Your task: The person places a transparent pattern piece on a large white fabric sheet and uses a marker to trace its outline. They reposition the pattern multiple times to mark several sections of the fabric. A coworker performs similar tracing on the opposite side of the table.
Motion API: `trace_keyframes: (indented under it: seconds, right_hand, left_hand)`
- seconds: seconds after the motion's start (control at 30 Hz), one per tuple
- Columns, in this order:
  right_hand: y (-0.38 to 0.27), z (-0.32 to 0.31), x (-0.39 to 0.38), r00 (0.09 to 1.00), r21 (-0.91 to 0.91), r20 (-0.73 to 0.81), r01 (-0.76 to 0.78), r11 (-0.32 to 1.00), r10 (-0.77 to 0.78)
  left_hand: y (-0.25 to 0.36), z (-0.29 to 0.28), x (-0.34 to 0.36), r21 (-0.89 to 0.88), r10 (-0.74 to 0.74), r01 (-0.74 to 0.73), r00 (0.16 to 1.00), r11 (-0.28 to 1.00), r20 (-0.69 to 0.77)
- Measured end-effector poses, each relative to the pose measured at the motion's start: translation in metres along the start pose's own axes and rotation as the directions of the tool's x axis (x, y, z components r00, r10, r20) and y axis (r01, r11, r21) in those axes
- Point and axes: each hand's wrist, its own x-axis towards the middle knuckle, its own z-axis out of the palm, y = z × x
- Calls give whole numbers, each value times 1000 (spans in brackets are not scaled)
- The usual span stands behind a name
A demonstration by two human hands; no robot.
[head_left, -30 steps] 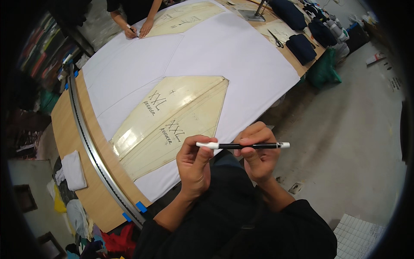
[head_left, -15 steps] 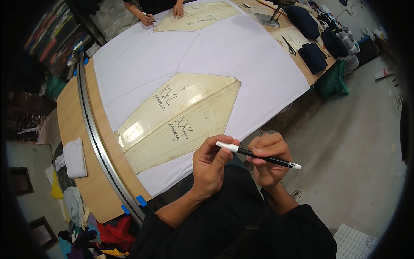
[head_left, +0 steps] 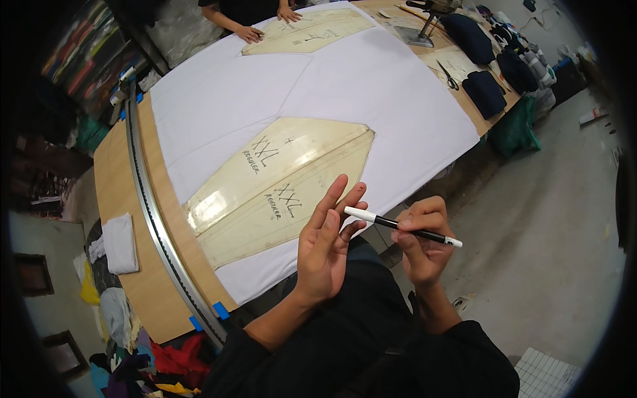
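A black marker [head_left: 387, 223] with a white cap is pinched in my right hand [head_left: 425, 242], its capped end pointing left. My left hand [head_left: 324, 249] is open beside that cap, fingers extended and spread; whether a finger touches the cap I cannot tell. Both hands are raised over the near edge of the table. Beneath and beyond them lies a large cream pattern sheet [head_left: 265, 178] with handwritten marks, flat on white fabric [head_left: 391, 86]. Thin drawn lines run across the fabric from the pattern's far corner.
Across the table a person's hands [head_left: 251, 34] rest by a second pattern sheet [head_left: 318, 32]. A metal rail [head_left: 151, 219] crosses the left side, near folded white cloth [head_left: 119, 244]. Scissors [head_left: 448, 77] and dark fabric bundles [head_left: 484, 93] lie at the far right.
My left hand has let go of the marker's cap and its fingers have straightened. The right hand still holds the marker. The other person's hand has shifted onto the far pattern's edge.
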Motion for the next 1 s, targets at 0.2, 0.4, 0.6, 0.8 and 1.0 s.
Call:
trace_keyframes:
  seconds: [0.2, 0.4, 0.6, 0.8, 1.0]
  right_hand:
    - [4, -20, 6, 989, 120, -4, -147, 982, 149]
    - [21, -61, 17, 985, 214, 42, -170, 962, 165]
    - [30, -124, 41, 967, 275, 42, -254, 927, 252]
    - [41, -209, 74, 977, 346, 58, -214, 914, 206]
    - [40, -291, 112, 998, 286, 11, -61, 956, 61]
  left_hand:
    - [-30, -2, 8, 102, -36, 45, 995, 994, -90]
    - [-57, 16, 27, 190, -62, 94, 984, 977, -167]
    - [-104, 49, 63, 219, -20, 58, 985, 974, -173]
    - [-164, 92, 103, 242, 102, -52, 975, 969, -199]
    - [-215, 134, 141, 318, 235, -164, 952, 934, -197]
